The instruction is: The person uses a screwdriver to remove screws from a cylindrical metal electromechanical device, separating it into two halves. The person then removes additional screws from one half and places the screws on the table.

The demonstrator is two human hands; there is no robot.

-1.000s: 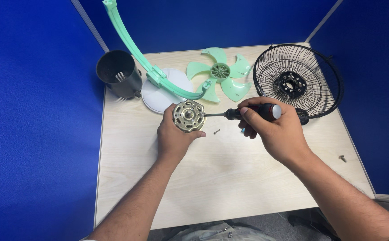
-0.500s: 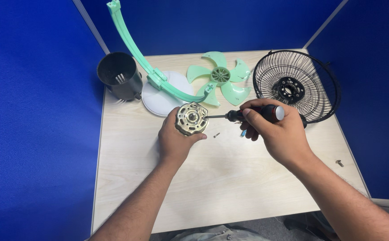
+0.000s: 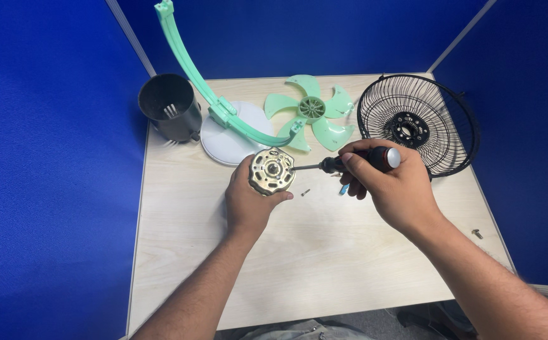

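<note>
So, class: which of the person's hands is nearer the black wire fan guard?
Right. The right hand sits just beside the fan guard; the left hand is farther left.

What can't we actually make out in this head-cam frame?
- Screwdriver: handle mostly covered by the right hand; where its tip meets the motor is too small to tell.
- Motor: back side hidden in the left hand.
- Loose screws: too small to tell the type.
- Black cup: inside dark, contents unclear.
- Green arm: top cut off by the frame edge.
</note>
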